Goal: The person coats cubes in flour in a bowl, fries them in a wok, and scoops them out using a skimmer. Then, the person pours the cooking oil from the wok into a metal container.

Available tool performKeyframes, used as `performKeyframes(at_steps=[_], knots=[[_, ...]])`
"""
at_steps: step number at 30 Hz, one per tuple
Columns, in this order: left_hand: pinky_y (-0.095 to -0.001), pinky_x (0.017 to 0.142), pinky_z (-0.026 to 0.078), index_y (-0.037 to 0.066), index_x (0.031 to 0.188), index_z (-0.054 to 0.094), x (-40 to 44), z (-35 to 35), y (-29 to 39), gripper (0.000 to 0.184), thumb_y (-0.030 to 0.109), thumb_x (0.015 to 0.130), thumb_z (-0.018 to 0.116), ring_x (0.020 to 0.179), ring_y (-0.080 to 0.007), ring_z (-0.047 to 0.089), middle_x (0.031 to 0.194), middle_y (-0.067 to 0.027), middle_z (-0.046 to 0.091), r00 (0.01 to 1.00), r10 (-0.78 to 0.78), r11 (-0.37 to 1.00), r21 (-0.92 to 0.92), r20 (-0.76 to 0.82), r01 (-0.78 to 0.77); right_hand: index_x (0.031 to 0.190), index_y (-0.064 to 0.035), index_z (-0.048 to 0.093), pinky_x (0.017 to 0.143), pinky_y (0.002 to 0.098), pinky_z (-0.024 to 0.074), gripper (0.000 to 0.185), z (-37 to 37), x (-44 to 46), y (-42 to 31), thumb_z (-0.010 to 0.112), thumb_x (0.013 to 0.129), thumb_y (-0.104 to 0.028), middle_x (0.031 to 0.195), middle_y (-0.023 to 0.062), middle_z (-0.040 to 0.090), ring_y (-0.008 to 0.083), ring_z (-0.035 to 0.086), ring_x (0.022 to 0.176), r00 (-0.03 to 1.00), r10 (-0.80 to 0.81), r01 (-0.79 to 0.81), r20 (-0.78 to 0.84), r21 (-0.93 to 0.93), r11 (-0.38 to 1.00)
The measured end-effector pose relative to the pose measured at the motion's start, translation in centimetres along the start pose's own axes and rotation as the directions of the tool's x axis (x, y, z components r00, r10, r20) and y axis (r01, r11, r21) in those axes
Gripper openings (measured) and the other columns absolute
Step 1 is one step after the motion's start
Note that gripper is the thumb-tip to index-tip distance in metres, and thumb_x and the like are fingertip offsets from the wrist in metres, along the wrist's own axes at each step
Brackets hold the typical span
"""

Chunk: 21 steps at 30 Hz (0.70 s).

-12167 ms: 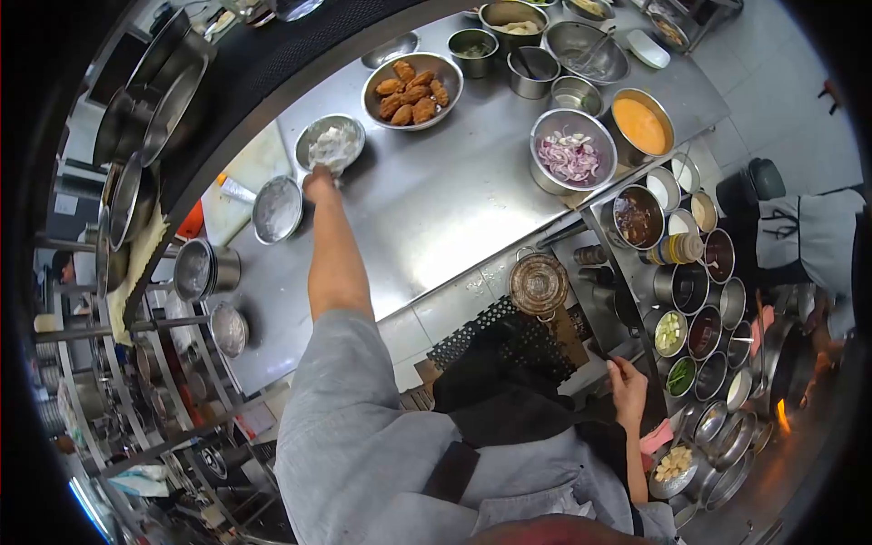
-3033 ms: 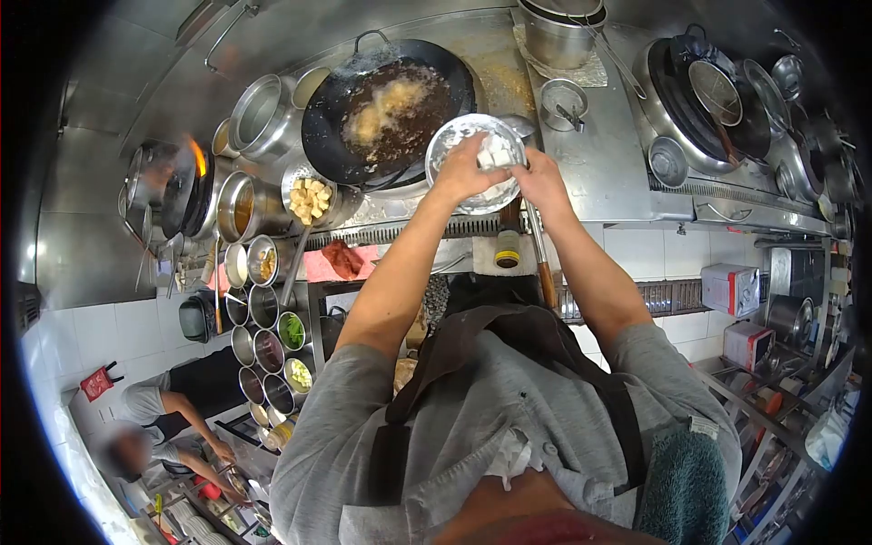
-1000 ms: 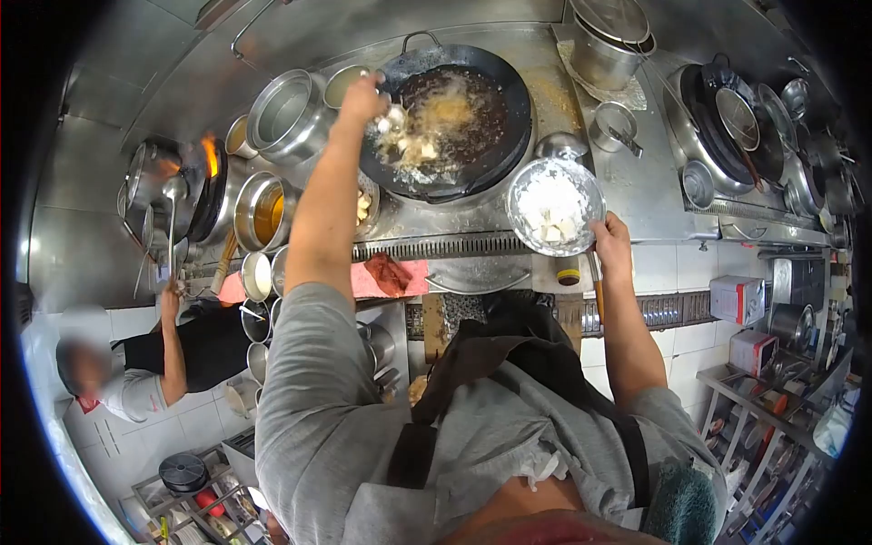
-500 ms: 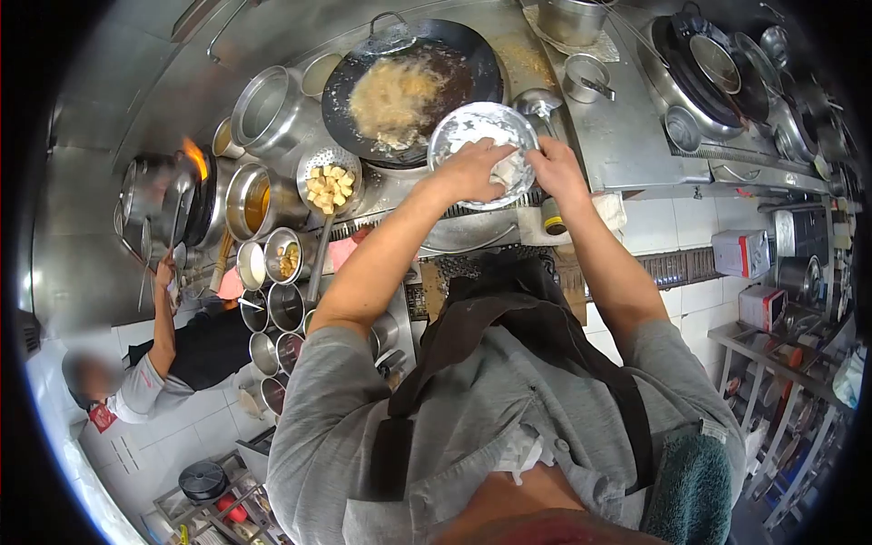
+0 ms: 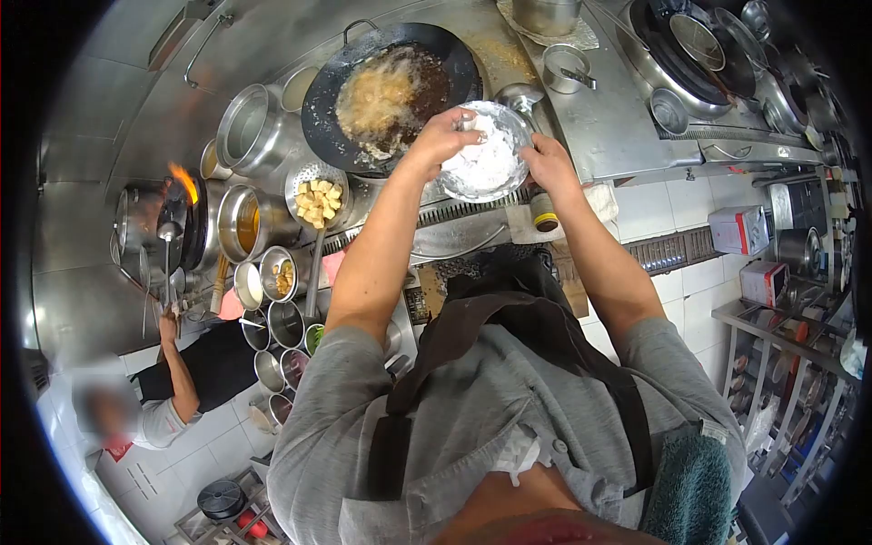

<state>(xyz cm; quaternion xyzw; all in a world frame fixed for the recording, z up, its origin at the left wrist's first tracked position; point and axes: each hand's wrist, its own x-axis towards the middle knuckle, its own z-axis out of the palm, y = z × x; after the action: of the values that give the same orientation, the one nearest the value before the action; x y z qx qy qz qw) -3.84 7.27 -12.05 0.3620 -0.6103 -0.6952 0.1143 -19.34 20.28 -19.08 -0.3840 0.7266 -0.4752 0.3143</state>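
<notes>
In the head view, one round silver metal bowl (image 5: 489, 173) of white powder was in front of the person, its rim clamped at three o'clock by the right hand (image 5: 550, 165). The left hand (image 5: 443, 141) curled at ten, grip unclear. One black metal wok (image 5: 318, 113) lay toward ten o'clock.

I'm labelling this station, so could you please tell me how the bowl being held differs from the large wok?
The bowl is silvery and in the right hand; the wok is black and sits on the stove. The bowl is smaller than the wok. The bowl holds white powder, while the wok holds dark, bubbling liquid. Both are round and open-topped.
</notes>
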Motion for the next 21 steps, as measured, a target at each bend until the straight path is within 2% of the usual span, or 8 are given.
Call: performKeyframes(at_steps=[5, 7, 9, 11, 13, 15, 17, 21], knots=[[-0.0286, 0.067, 0.05, 0.001, 0.114, 0.051, 2.1, -2.7, 1.3, 0.044, 0.005, 0.073, 0.067, 0.08, -0.018, 0.062, 0.095, -0.0124, 0.062, 0.998, 0.017, 0.968, -0.25, 0.056, -0.003, 0.078, 0.0056, 0.054, 0.069, 0.039, 0.0449, 0.027, 0.7, 1.4, 1.2, 0.053, 0.073, -0.021, 0.075, 0.0242, 0.056, 0.0348, 0.057, 0.073, 1.0, 0.023, -0.024, 0.008, 0.039, 0.999], [-0.0282, 0.068, 0.049, 0.001, 0.116, 0.051, 3.0, -5.0, 2.2, 0.047, 0.004, 0.072, 0.068, 0.08, -0.0178, 0.062, 0.096, -0.0121, 0.062, 0.99, 0.08, 0.991, -0.095, -0.114, -0.091, 0.079, 0.0057, 0.055, 0.065, 0.0385, 0.0469, 0.026, 0.3, 1.1, 0.7, 0.053, 0.073, -0.02, 0.073, 0.0229, 0.056, 0.0325, 0.059, 0.07, 1.0, 0.015, -0.015, -0.001, 0.087, 0.996], [-0.0307, 0.075, 0.048, 0.006, 0.114, 0.055, 4.1, -7.4, 2.5, 0.053, 0.013, 0.065, 0.074, 0.087, -0.0204, 0.062, 0.097, -0.0109, 0.064, 0.963, 0.025, 0.963, 0.263, -0.269, 0.048, 0.079, 0.0061, 0.055, 0.052, 0.0358, 0.0496, 0.024, -1.2, -0.5, -0.6, 0.053, 0.075, -0.017, 0.069, 0.018, 0.056, 0.0262, 0.059, 0.06, 0.987, 0.16, -0.157, 0.015, 0.301, 0.941], [-0.0331, 0.079, 0.047, 0.01, 0.115, 0.057, 9.7, -12.4, -2.0, 0.061, 0.025, 0.059, 0.075, 0.091, -0.0246, 0.062, 0.098, -0.0125, 0.065, 0.974, 0.041, 0.66, 0.738, -0.222, 0.14, 0.079, 0.0062, 0.055, 0.048, 0.0343, 0.0497, 0.022, -2.1, -0.8, 0.7, 0.053, 0.076, -0.016, 0.068, 0.0162, 0.056, 0.0237, 0.058, 0.058, 0.982, 0.187, -0.182, 0.009, 0.279, 0.943], [-0.0344, 0.084, 0.046, 0.015, 0.115, 0.057, 11.8, -12.6, -2.4, 0.064, 0.032, 0.056, 0.074, 0.098, -0.0272, 0.06, 0.104, -0.0142, 0.062, 0.977, -0.003, 0.318, 0.926, -0.215, 0.205, 0.078, 0.0063, 0.054, 0.043, 0.0328, 0.0497, 0.021, -2.8, -1.1, 2.7, 0.053, 0.076, -0.015, 0.067, 0.0144, 0.056, 0.0212, 0.058, 0.055, 0.975, 0.221, -0.211, -0.008, 0.259, 0.942], [-0.0364, 0.088, 0.045, 0.016, 0.112, 0.059, 13.6, -12.4, -2.1, 0.057, 0.032, 0.059, 0.071, 0.101, -0.0314, 0.057, 0.11, -0.015, 0.059, 0.978, 0.018, 0.278, 0.941, -0.206, 0.194, 0.085, 0.0049, 0.057, 0.049, 0.0287, 0.0485, 0.017, -3.3, -1.4, 4.6, 0.051, 0.079, -0.01, 0.069, 0.0079, 0.058, 0.0144, 0.057, 0.058, 0.972, 0.23, -0.209, -0.054, 0.255, 0.944], [-0.038, 0.086, 0.045, 0.011, 0.11, 0.06, 14.7, -12.5, -1.2, 0.052, 0.022, 0.06, 0.071, 0.098, -0.031, 0.058, 0.103, -0.0189, 0.06, 0.934, 0.312, 0.211, 0.971, -0.177, 0.114, 0.086, 0.0044, 0.057, 0.049, 0.0284, 0.0485, 0.016, -4.5, -1.8, 6.1, 0.051, 0.08, -0.01, 0.068, 0.0071, 0.058, 0.0134, 0.056, 0.058, 0.978, 0.191, -0.179, -0.086, 0.129, 0.975], [-0.0394, 0.086, 0.046, 0.013, 0.106, 0.061, 9.9, -10.1, 7.4, 0.038, 0.009, 0.068, 0.059, 0.097, -0.0377, 0.055, 0.108, -0.0202, 0.055, 0.655, 0.718, 0.289, 0.957, -0.235, 0.026, 0.082, 0.0046, 0.057, 0.053, 0.0286, 0.0454, 0.017, -7.0, -3.0, 3.2, 0.053, 0.078, -0.012, 0.066, 0.0084, 0.057, 0.0141, 0.054, 0.059, 0.981, 0.161, -0.16, -0.104, 0.018, 0.987]])
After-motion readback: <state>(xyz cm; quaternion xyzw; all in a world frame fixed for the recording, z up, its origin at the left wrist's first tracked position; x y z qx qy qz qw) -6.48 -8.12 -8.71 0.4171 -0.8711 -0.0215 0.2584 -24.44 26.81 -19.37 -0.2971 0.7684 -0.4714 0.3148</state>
